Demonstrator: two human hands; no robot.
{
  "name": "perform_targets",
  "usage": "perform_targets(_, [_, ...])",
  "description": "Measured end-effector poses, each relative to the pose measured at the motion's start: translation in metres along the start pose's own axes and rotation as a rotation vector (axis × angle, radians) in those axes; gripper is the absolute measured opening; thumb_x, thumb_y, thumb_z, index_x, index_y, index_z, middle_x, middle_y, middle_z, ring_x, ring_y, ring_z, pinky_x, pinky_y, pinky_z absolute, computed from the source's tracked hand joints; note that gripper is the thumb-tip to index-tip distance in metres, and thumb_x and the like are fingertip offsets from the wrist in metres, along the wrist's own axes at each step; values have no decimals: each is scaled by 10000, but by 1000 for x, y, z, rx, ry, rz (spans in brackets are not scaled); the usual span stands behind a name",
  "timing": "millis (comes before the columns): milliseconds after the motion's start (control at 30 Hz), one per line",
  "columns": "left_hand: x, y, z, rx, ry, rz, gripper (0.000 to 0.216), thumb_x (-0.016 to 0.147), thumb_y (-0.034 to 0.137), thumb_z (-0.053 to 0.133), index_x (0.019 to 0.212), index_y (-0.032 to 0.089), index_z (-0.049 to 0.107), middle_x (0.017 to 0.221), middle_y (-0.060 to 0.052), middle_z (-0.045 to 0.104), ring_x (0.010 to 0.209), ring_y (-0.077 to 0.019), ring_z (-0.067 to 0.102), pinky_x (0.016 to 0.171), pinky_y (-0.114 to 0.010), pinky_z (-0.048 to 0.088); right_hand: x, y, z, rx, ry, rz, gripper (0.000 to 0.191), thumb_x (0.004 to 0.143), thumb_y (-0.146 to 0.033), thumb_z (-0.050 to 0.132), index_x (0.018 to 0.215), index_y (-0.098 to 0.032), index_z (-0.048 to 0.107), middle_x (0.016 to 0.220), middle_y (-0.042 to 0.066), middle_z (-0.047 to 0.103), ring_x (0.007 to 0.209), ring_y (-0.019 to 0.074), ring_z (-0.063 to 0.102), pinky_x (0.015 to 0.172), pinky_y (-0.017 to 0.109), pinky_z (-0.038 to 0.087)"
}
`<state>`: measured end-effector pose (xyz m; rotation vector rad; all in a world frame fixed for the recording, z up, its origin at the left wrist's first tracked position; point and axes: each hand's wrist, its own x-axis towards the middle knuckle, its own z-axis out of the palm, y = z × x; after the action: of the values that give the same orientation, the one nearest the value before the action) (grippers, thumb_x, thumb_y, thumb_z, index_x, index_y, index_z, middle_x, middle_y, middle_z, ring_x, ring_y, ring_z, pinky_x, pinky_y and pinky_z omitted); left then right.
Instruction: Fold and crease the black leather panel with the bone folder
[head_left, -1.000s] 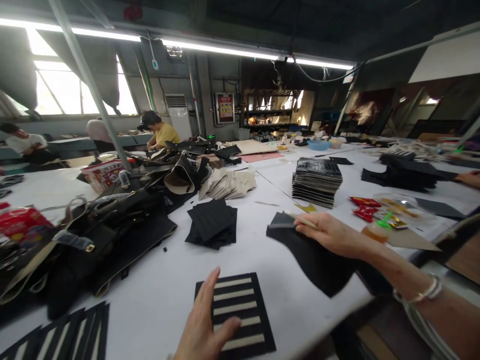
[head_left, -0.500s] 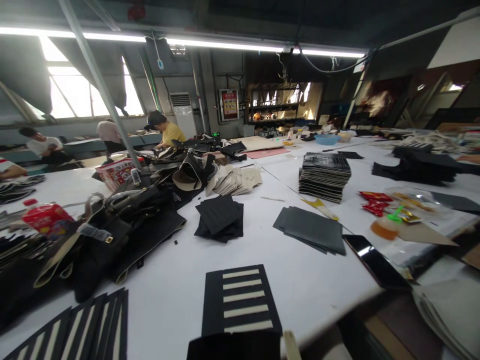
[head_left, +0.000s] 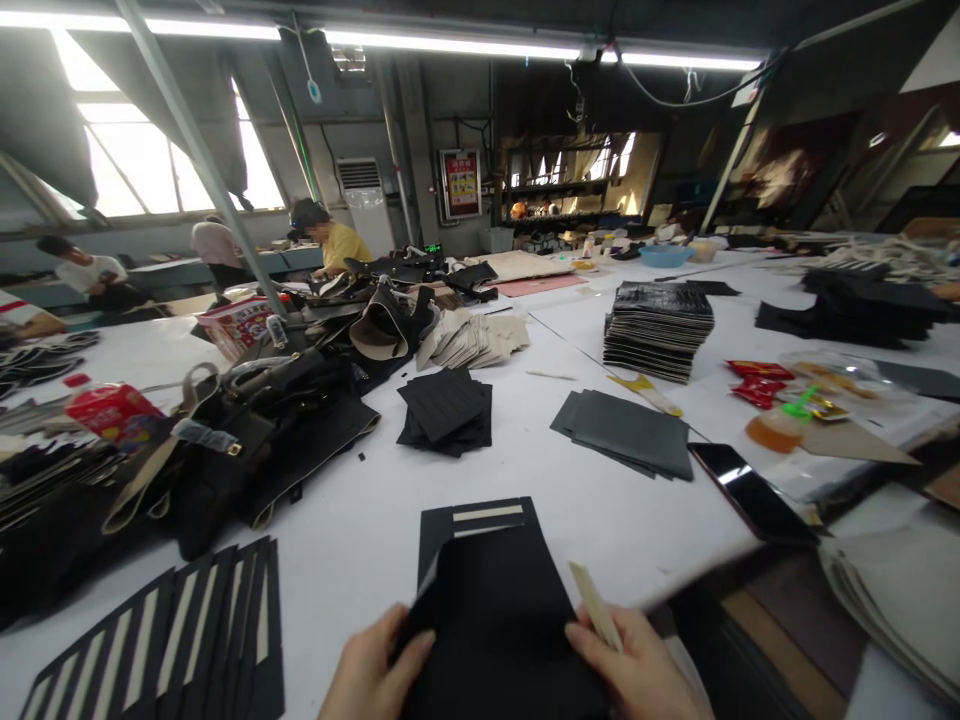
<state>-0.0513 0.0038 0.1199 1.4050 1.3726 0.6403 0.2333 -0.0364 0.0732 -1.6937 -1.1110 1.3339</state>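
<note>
My left hand (head_left: 381, 655) pinches the left edge of a plain black sheet (head_left: 499, 610) between thumb and fingers. At the sheet's right edge, my right hand (head_left: 634, 655) grips it too, with a flat pale stick (head_left: 595, 603) tucked in the same fingers. The black sheet lies over a black panel (head_left: 435, 530) with pale strips across it. Only the panel's top strips show; its lower part is hidden. The sheet's upper left corner curls up slightly.
Striped black panels (head_left: 161, 640) fan out at the lower left. Black bags (head_left: 247, 440) heap behind them. Small black pieces (head_left: 446, 410), dark grey sheets (head_left: 622, 432), a tall stack (head_left: 658, 335), a phone (head_left: 750, 490) and a bottle of amber liquid (head_left: 776, 430) lie on the white table.
Both hands have come into view at the bottom. The black sheet has moved forward over the striped panel and hides most of its strips. The view has tilted down slightly.
</note>
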Motion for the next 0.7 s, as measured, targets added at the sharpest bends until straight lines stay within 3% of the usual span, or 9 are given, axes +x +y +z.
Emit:
perform_targets(133, [46, 2, 3, 33, -30, 60, 332, 792, 476, 534, 888, 166, 604, 816, -24, 681, 760, -219, 625, 637, -286, 494, 39, -26, -5, -181, 18, -133, 341, 727, -507, 508, 574, -230, 382, 539, -64, 269, 531, 105, 272, 506, 274, 241])
perform_targets(233, [69, -6, -1, 29, -61, 18, 346, 758, 465, 532, 909, 156, 569, 730, -16, 653, 615, -189, 608, 477, -254, 446, 60, -30, -8, -229, 44, -146, 310, 712, -475, 515, 574, -225, 396, 538, -66, 275, 545, 108, 273, 523, 280, 232])
perform_targets(300, [79, -13, -3, 45, -50, -5, 293, 747, 436, 538, 848, 162, 555, 664, 1, 619, 564, -163, 580, 451, -235, 411, 69, -26, -6, -256, 46, -137, 289, 708, -462, 515, 582, -221, 415, 529, -67, 293, 543, 111, 290, 527, 281, 234])
perform_targets(467, [87, -27, -8, 138, 43, -32, 168, 752, 330, 556, 686, 189, 492, 540, 50, 517, 506, -122, 499, 468, -222, 342, 73, -18, 0, -333, 46, -125, 290, 707, -467, 513, 574, -220, 441, 515, -61, 338, 533, 120, 331, 522, 282, 241])
perform_targets(700, [84, -28, -6, 243, 114, -25, 203, 752, 282, 594, 627, 202, 455, 499, 84, 432, 499, -105, 430, 510, -226, 300, 64, -16, 1, -417, 70, -115, 316, 704, -505, 505, 562, -230, 445, 492, -51, 378, 529, 139, 373, 533, 291, 264])
